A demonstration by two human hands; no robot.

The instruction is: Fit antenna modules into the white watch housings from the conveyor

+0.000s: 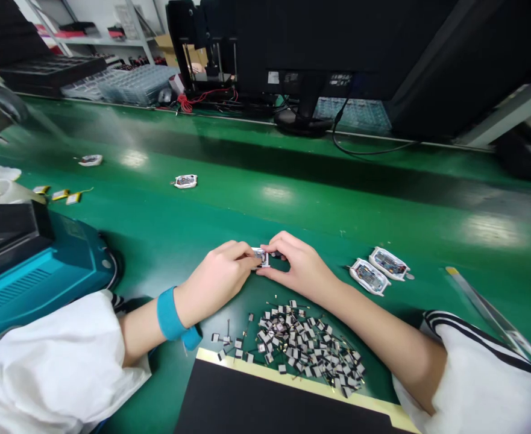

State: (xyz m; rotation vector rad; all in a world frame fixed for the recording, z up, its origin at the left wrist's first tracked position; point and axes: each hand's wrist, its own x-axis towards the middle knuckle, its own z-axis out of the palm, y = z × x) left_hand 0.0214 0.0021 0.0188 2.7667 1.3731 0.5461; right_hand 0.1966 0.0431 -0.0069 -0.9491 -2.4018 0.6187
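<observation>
While both hands are meeting, left hand (pixel 215 280): clamping a white-framed circuit module (pixel 260 257) just above the green bench mat (pixel 265 205);
right hand (pixel 299 268): pinching its other edge;
nearby: small parts (pixel 295 349) are lying heaped;
module print: too small to read

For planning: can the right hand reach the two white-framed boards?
Probably yes: the two white-framed boards lie close on the green mat, nothing between, though the right hand now pinches a small board.

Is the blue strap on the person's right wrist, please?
No, the blue strap is around the wrist of the left hand.
</observation>
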